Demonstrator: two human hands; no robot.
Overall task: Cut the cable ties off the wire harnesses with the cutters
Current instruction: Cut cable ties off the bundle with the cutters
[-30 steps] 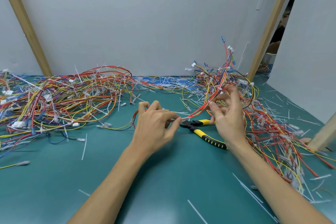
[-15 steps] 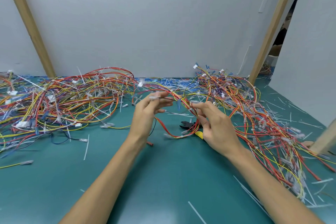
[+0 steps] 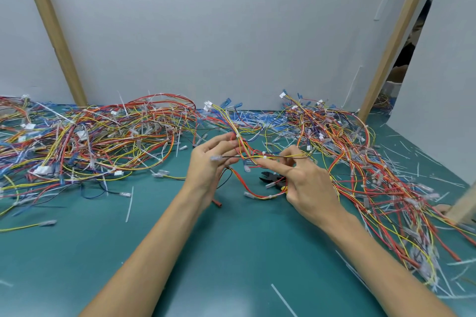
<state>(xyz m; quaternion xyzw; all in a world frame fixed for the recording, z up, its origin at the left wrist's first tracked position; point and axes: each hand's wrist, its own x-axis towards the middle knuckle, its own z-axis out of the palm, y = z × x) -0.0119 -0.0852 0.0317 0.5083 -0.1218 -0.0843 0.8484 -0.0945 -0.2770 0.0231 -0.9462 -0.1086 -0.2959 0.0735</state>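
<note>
now that i have drawn one harness (image 3: 248, 154) up off the mat (image 3: 231, 252), it hangs stretched between my two hands. my left hand (image 3: 212, 162) has its fingers curled round the wires at the harness's nine o'clock end, fingertips nipping the bundle just under a white tie (image 3: 238, 135). my right hand (image 3: 307, 184) pinches the same wires between thumb and forefinger at the three o'clock end, just beside a second tie (image 3: 264, 154); its other fingers are spread and hold nothing.

a second ago this hand was reaching into the right pile (image 3: 347, 152) at two o'clock, and the left sat low by the tool. both have since risen and closed on this one harness. the cutters (image 3: 272, 178) have not stirred. they lie on the mat at six o'clock from the stretched wires, blades pointing to ten, handles mostly hidden under my right hand.

as i judge it, the picking-out is done and the ties are found, but no cut can come until my right hand lets go and takes the cutters up.

farther out, the left pile (image 3: 103, 136) sprawls at ten o'clock, and white offcuts (image 3: 129, 204) lie scattered about the mat.
</note>
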